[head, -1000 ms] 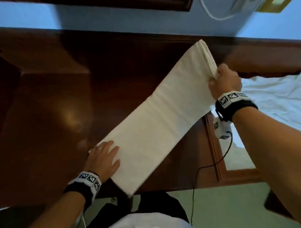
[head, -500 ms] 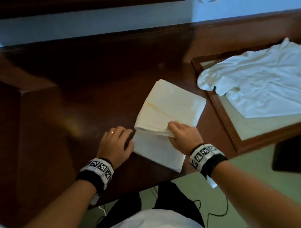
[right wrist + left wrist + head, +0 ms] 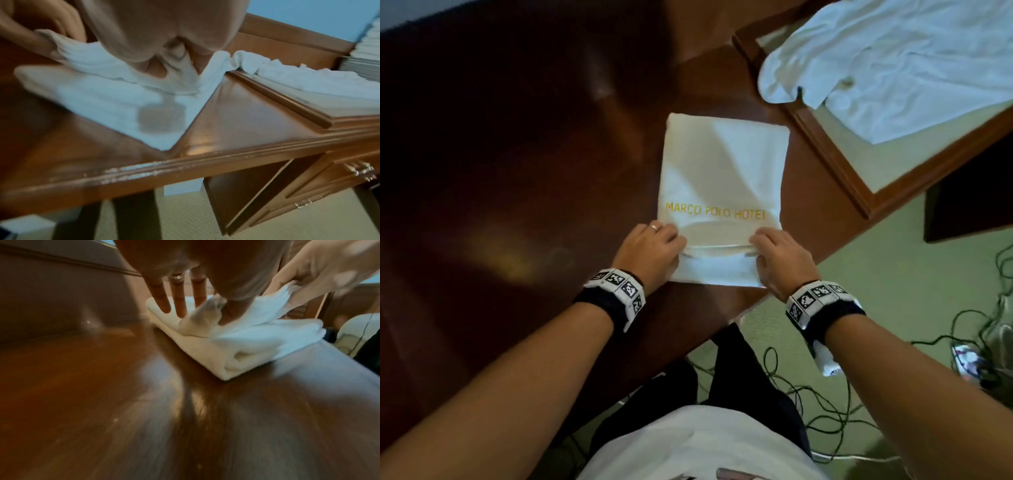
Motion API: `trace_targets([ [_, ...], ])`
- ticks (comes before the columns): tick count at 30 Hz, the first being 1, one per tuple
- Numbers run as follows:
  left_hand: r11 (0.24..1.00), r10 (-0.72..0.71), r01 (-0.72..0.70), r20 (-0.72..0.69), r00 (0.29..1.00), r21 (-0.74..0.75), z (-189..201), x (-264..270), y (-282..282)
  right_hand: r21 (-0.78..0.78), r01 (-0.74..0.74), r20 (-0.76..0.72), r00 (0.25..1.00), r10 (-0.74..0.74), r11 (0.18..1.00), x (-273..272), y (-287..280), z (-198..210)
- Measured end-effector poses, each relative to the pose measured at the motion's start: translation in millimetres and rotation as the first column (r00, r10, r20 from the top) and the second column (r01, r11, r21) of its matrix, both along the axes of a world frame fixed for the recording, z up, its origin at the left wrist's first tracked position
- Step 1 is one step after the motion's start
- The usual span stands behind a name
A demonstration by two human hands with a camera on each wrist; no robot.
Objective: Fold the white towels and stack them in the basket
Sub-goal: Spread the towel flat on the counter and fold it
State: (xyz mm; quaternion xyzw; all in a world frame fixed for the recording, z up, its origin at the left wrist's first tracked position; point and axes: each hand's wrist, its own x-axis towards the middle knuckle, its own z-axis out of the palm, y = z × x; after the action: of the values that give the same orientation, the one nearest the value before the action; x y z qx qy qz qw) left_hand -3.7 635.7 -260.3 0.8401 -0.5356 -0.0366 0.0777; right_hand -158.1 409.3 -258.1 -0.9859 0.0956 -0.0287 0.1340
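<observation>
On the dark wooden counter (image 3: 524,192) the folded towel (image 3: 722,171) lies nearly squared, the left hand (image 3: 650,250) and right hand (image 3: 780,260) pinching its near upper corners; rumpled towels (image 3: 900,68) wait unfolded, no basket shows.

Fingertips of left hand (image 3: 652,251) and right hand (image 3: 780,260) hidden under top fold of folded towel (image 3: 722,171) at desk (image 3: 517,171) near edge. Loose white cloth (image 3: 911,68) cut off by head view's top and right edges. Both wrist views motion-blurred; towel layers unclear.
</observation>
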Motion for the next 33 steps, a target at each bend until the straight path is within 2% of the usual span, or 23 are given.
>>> trace_targets([
  [2, 0.994, -0.011, 0.011, 0.004, 1.0, -0.105, 3, -4, 4, -0.008, 0.059, 0.065, 0.996, -0.058, 0.998, -7, 3, 4],
  [3, 0.992, -0.033, 0.033, 0.001, 0.999, -0.121, 1, -8, 8, -0.029, 0.043, 0.055, 0.998, -0.042, 0.999, -15, 6, 1],
  [5, 0.993, -0.098, 0.096, -0.024, 0.995, -0.064, -8, -16, 17, -0.09, -0.043, -0.055, 0.998, 0.038, 0.995, -35, 10, -11],
  [7, 0.995, -0.101, 0.102, -0.099, 0.99, 0.012, -18, -18, 24, -0.107, -0.069, -0.165, 0.985, 0.051, 0.992, -48, 12, -23],
  [9, 0.998, -0.064, 0.067, -0.149, 0.987, 0.018, -19, -17, 23, -0.085, -0.002, -0.159, 0.987, -0.012, 0.996, -49, 13, -25],
  [12, 0.997, -0.082, 0.083, -0.105, 0.991, 0.004, -15, -20, 20, -0.108, 0.098, -0.084, 0.991, -0.107, 0.989, -43, 19, -19],
  [17, 0.977, -0.114, 0.146, -0.199, 0.973, 0.157, -18, -18, 23, -0.139, 0.013, -0.228, 0.973, -0.045, 0.99, -52, 29, -11],
  [19, 0.988, -0.094, 0.111, -0.158, 0.983, 0.103, -12, -9, 14, -0.077, 0.075, -0.132, 0.988, -0.085, 0.994, -39, 26, -7],
  [21, 0.998, -0.039, 0.034, -0.091, 0.995, -0.062, -7, -1, -1, -0.025, 0.143, 0.014, 0.99, -0.142, 0.989, -15, 25, -4],
  [23, 0.991, 0.032, -0.039, -0.053, 0.998, -0.132, -12, 3, -15, -0.034, 0.175, 0.039, 0.984, -0.174, 0.984, 7, 27, -8],
  [25, 0.998, 0.067, -0.068, -0.069, 0.995, -0.01, -19, 0, -22, -0.089, 0.168, -0.077, 0.982, -0.175, 0.982, 17, 28, -20],
  [28, 0.967, 0.128, -0.092, -0.143, 0.981, 0.236, -34, -5, -10, -0.117, 0.144, -0.268, 0.948, -0.171, 0.983, -4, 13, -38],
  [31, 0.971, 0.069, -0.043, -0.108, 0.992, 0.233, -31, 1, 15, -0.109, 0.149, -0.334, 0.926, -0.177, 0.983, -30, -10, -36],
  [33, 0.978, 0.062, -0.046, -0.073, 0.995, 0.204, -22, 16, 19, -0.105, 0.158, -0.299, 0.936, -0.183, 0.982, -28, -25, -26],
])
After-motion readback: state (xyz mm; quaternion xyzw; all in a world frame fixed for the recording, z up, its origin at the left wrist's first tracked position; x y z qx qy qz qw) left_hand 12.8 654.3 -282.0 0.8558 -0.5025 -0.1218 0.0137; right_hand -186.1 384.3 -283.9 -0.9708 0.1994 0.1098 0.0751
